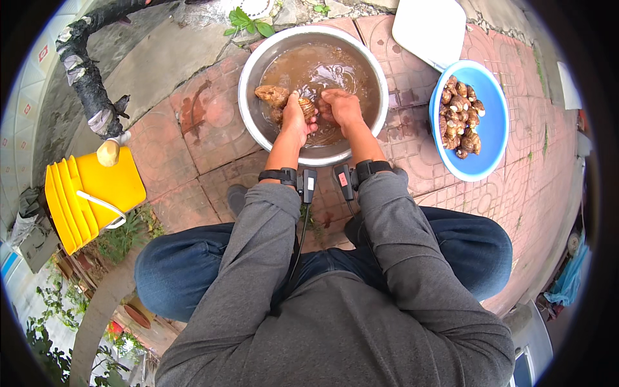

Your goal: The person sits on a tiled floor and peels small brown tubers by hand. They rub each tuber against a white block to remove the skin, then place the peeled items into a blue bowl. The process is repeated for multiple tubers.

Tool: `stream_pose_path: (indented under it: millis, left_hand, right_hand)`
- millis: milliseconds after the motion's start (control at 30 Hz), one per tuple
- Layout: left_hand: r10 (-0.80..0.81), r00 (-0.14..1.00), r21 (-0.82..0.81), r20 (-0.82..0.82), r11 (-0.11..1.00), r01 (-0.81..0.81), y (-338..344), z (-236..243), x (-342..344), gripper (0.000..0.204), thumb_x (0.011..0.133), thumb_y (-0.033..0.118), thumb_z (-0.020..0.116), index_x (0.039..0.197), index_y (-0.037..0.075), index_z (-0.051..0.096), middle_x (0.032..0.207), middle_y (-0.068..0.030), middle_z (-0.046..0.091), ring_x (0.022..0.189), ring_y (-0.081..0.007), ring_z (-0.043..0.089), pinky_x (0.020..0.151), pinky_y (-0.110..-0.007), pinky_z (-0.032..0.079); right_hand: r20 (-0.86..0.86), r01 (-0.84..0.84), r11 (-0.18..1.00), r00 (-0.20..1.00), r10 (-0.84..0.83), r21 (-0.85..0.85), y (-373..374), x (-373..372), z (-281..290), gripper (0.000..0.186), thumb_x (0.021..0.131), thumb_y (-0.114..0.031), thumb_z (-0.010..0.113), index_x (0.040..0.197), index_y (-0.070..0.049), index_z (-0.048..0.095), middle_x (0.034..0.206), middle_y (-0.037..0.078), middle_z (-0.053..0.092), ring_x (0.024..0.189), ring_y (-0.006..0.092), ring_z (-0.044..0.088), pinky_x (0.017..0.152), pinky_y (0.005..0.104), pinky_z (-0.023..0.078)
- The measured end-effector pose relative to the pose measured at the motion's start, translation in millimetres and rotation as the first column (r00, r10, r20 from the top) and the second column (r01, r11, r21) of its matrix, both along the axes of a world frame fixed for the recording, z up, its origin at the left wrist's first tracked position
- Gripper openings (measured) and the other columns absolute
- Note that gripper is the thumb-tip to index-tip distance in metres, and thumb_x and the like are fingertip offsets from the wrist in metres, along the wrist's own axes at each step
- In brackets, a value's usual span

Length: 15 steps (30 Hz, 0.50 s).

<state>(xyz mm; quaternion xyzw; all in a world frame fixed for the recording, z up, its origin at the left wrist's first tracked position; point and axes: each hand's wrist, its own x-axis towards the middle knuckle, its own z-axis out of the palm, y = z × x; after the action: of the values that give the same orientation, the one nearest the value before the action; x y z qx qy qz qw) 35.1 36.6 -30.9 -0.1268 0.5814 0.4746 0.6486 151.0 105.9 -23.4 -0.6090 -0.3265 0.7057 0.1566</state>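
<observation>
A wide steel basin (248, 122) in front of me holds muddy brown water (290, 64). My left hand (295, 122) is closed around a brown, ringed taro root (272, 96) above the water at the basin's near left. The root sticks out past the thumb to the left, and more of its ringed skin shows between thumb and fingers. Close on its right, my right hand (342, 108) is held low over the water with its fingers curled in. What those fingers hold, if anything, is hidden. Ripples spread across the water just beyond both hands.
At right stands a blue plastic basin (493, 138) with several brown taro roots (458, 113) in it. A white lid or board (431, 29) lies behind it. Yellow buckets (97, 193) stand at left, near a dark wrapped pipe (84, 77). Red paving tiles (206, 122) surround the basin.
</observation>
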Motion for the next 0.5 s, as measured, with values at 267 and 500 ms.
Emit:
stream_pose_path:
  millis: [267, 500]
  left_hand:
    - [-0.112, 0.975, 0.174, 0.194, 0.982, 0.078, 0, 13, -8, 0.054, 0.104, 0.059, 0.025, 0.094, 0.015, 0.055, 0.070, -0.0012, 0.048, 0.053, -0.0133, 0.040, 0.045, -0.028, 0.030]
    - [-0.161, 0.964, 0.233, 0.213, 0.966, 0.110, 1, 39, 7, 0.054, 0.103, 0.065, 0.026, 0.106, 0.020, 0.056, 0.067, -0.0005, 0.047, 0.051, -0.0131, 0.038, 0.050, -0.029, 0.036]
  right_hand:
    - [-0.250, -0.316, 0.948, 0.915, 0.316, 0.043, -7, -7, 27, 0.043, 0.094, -0.012, 0.068, 0.135, -0.005, 0.060, 0.090, 0.003, 0.065, 0.067, 0.0093, 0.058, 0.061, 0.0253, 0.054]
    - [-0.259, -0.053, 0.997, 0.965, 0.038, -0.050, -4, -2, 20, 0.028, 0.103, -0.030, 0.056, 0.110, -0.006, 0.070, 0.078, 0.001, 0.062, 0.050, 0.0106, 0.051, 0.041, 0.0255, 0.044]
